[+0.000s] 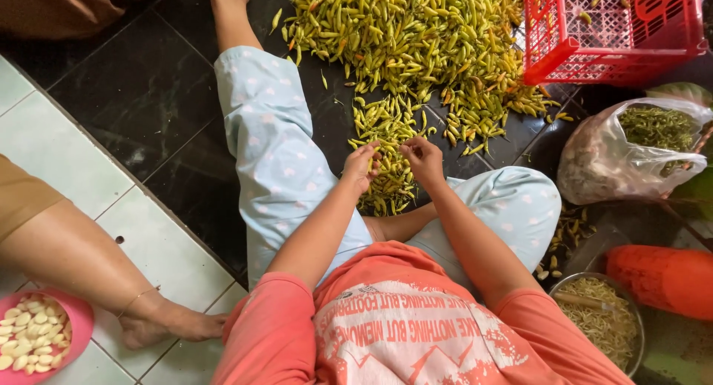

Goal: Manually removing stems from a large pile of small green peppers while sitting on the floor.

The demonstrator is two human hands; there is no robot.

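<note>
The big heap of green-yellow chillies [416, 36] spreads on the dark floor [148, 88] at twelve o'clock, trailing toward me. My left hand [362, 166] and right hand [423, 158] pinch one chilli [392, 149] between them, lying crosswise, both equally near.

Bare dark floor [141, 95] lies open across the upper left of the frame. Straight ahead, the chilli heap [416, 36] fills the upper centre. A red crate [609, 32] blocks the upper right, a plastic bag [624, 158] and a metal bowl [601, 322] crowd the right edge.
</note>
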